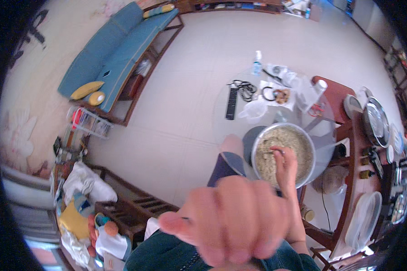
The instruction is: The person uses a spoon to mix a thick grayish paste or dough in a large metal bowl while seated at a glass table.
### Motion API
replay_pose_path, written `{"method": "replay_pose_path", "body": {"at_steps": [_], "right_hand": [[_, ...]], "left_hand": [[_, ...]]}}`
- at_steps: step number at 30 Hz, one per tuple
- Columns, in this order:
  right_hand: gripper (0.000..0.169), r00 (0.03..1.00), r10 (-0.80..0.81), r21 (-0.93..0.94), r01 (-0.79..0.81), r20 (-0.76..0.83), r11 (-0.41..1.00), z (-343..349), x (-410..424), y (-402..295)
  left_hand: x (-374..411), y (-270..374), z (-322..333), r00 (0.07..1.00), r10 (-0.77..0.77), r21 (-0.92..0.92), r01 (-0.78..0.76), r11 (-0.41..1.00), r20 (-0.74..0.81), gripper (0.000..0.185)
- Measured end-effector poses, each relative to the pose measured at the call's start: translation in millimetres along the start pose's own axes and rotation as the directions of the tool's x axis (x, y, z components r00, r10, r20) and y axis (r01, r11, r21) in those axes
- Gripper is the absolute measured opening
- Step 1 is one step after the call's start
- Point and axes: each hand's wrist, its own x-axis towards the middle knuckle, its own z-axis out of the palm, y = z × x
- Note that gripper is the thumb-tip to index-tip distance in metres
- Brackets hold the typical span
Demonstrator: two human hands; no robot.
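Observation:
My left hand (237, 220) is raised close to the camera, fingers curled into a loose fist, with nothing visible in it. Below it, my right hand (286, 164) reaches into a round metal bowl (312, 154) on a glass table, its thumb and fingers pinched on what looks like a thin metal utensil (278, 151). A pale greenish, crumbly mixture (269, 169) fills much of the bowl. The utensil's far end is unclear.
The round glass table (220, 118) also bears a clear plastic cup (254, 110), a black strip (231, 103), a coiled cord and a spray bottle (257, 64). A wooden table (349, 189) with basins stands right; a blue sofa (122, 50) stands upper left.

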Motion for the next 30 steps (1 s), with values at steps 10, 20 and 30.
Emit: {"method": "replay_pose_path", "body": {"at_steps": [10, 20, 30], "right_hand": [[0.014, 0.999, -0.019, 0.001, 0.019, 0.051, 1.0, 7, -7, -13], [0.031, 0.994, 0.103, 0.453, -0.112, 0.044, 0.884, 31, 17, 19], [0.038, 0.955, 0.289, 0.947, -0.152, 0.067, 0.283, -18, 25, 45]], "left_hand": [[-3, -4, -13, 0.945, -0.063, -0.128, 0.109, 0.986, 0.321, 0.034], [-32, -7, -45, 0.926, -0.098, 0.285, 0.211, 0.935, -0.364, 0.033], [-148, 12, -257, 0.463, -0.271, 0.451, 0.886, 0.109, -0.844, 0.025]]}}
